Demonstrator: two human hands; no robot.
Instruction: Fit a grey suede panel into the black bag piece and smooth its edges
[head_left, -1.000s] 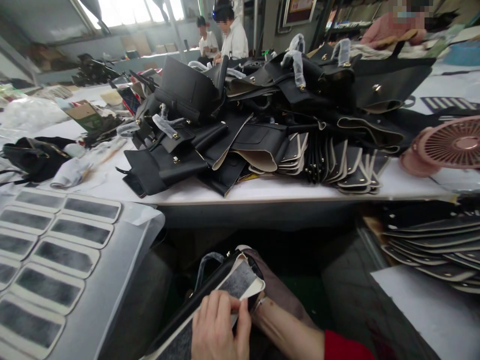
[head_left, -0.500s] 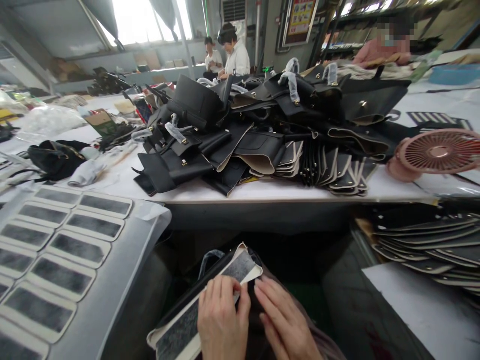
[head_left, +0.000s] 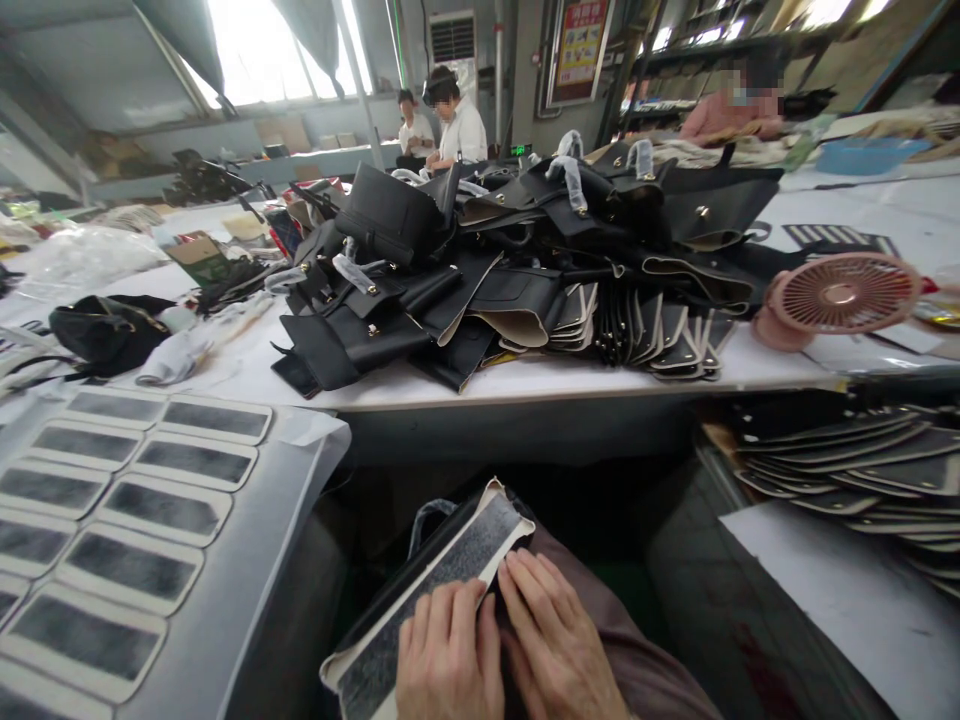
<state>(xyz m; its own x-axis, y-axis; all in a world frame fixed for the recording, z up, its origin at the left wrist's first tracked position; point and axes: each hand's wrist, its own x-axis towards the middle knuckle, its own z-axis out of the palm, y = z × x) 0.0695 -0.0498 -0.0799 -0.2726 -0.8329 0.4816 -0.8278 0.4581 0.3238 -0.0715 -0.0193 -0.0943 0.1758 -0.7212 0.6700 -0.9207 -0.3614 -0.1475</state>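
Note:
A black bag piece [head_left: 442,580] with a dark, cream-edged base panel rests tilted across my lap, its clear-wrapped handle [head_left: 429,518] sticking out on the far side. My left hand [head_left: 450,650] lies over the panel, thumb and curled fingers gripping its right-hand edge. Against that same edge, a little farther up, my right hand [head_left: 555,635] presses with its fingers together, and the thumb is tucked underneath. Both hands nearly meet at the seam. The underside of the bag is hidden by my hands.
Black bag parts [head_left: 420,300] are heaped on the white table [head_left: 360,395] ahead. Cream-edged panels [head_left: 157,510] lie in rows on a board at left. Stacked black flaps [head_left: 862,470] sit at right, below a pink fan [head_left: 840,295]. Several people work farther back.
Both hands have shifted slightly along the bag's edge. The right fingers have moved in over the edge and now press closed there. The bag has shifted slightly right in view.

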